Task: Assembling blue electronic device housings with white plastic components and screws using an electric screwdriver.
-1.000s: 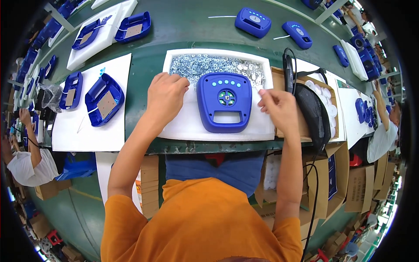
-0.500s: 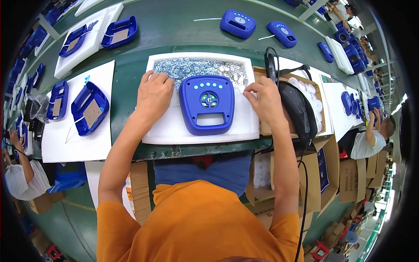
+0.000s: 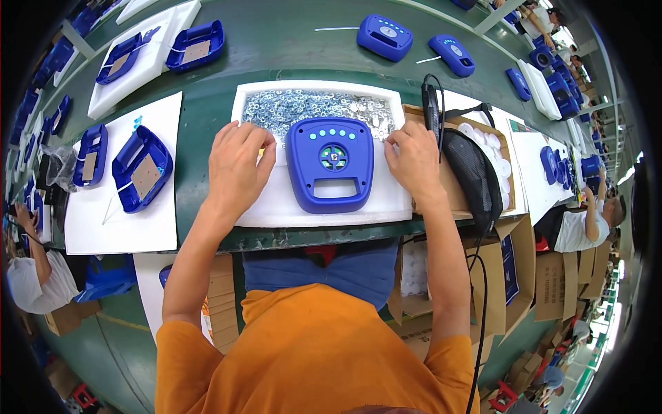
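Note:
In front of me a blue plastic housing point(image 3: 331, 186) lies face up, with a row of light-blue dots, a round opening and a rectangular cut-out. It rests on a white foam tray point(image 3: 276, 210), whose far part holds many small bluish and silvery metal pieces point(image 3: 303, 107). My left hand point(image 3: 238, 165) is left of the housing, its fingers curled and closed; a small yellow bit shows between thumb and forefinger, too small to name. On the right, my right hand point(image 3: 415, 162) is closed in a pinch at the tray's edge. Whatever its fingertips hold is hidden.
Open blue shells point(image 3: 143, 169) lie on a white board point(image 3: 86, 231) to the left. At right stand a cardboard box point(image 3: 510, 196) of white round pieces, a black mesh pouch point(image 3: 476, 179) and a black handheld tool point(image 3: 430, 107). More blue housings point(image 3: 386, 38) lie beyond.
My left hand has come a little nearer and turned, so its thumb and the yellow bit now show. My right hand stays at the tray's right edge, fingers slightly more curled.

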The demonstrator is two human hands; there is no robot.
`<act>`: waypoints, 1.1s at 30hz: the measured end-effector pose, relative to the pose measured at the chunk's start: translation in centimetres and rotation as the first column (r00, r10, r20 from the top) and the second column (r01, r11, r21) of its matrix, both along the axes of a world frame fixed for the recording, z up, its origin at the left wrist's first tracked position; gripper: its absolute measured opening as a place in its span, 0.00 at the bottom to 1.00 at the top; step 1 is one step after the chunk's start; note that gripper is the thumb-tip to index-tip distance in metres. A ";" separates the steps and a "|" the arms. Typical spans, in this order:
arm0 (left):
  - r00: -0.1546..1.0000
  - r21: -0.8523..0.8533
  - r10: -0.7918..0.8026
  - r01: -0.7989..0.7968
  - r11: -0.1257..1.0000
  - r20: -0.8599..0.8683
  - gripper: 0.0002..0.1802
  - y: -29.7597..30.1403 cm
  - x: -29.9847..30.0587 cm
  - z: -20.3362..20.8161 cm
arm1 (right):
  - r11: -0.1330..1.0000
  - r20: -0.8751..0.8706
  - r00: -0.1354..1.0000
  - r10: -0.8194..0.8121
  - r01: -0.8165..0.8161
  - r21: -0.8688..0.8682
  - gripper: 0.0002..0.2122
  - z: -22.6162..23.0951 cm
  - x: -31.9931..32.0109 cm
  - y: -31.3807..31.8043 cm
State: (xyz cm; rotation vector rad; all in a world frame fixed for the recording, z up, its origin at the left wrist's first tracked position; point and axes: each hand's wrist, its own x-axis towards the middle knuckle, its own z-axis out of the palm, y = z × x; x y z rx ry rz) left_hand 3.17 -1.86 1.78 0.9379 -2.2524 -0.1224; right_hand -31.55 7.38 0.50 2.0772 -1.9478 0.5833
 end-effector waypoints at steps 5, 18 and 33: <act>0.996 0.067 -0.027 0.032 0.997 -0.081 0.04 0.7 0.3 0.0 | 0.998 0.151 0.988 -0.033 0.039 -0.040 0.03 -0.4 -1.0 -0.1; 0.992 0.097 -0.038 0.050 0.994 -0.120 0.05 1.1 0.1 -1.0 | 0.998 0.414 0.909 -0.042 0.021 0.055 0.05 -0.3 -1.3 -0.8; 0.991 0.099 -0.025 0.038 0.994 -0.131 0.04 1.4 0.6 -0.8 | 0.988 0.319 0.942 -0.099 0.056 0.143 0.03 2.2 -1.2 -0.1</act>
